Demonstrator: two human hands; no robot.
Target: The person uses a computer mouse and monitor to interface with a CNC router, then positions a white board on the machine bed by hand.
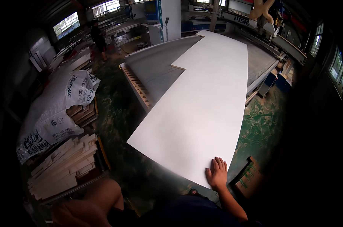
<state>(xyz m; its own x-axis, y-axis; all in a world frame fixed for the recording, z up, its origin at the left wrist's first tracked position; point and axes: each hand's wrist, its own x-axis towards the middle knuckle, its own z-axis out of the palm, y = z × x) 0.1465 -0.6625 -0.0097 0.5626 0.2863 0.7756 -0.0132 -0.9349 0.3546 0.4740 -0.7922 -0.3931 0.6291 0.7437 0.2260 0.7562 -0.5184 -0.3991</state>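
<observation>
A large white board (194, 113) reaches from near my body across the grey bed of a machine table (156, 56). Its near end sticks out past that table, and its left edge has a stepped notch toward the far end. My right hand (218, 174) lies on the board's near right corner, palm down with fingers stretched out. What its thumb touches at the corner is only the board's top face. At the lower left my bent left arm (99, 196) shows, but no left hand can be seen.
Left of me are stacked pale wood strips (65, 166) and a pile under white printed plastic sheeting (58, 109). A machine gantry with a hose (262, 13) spans the far right. A person (98, 38) stands at the far left. A brown panel (249, 178) is low at the right.
</observation>
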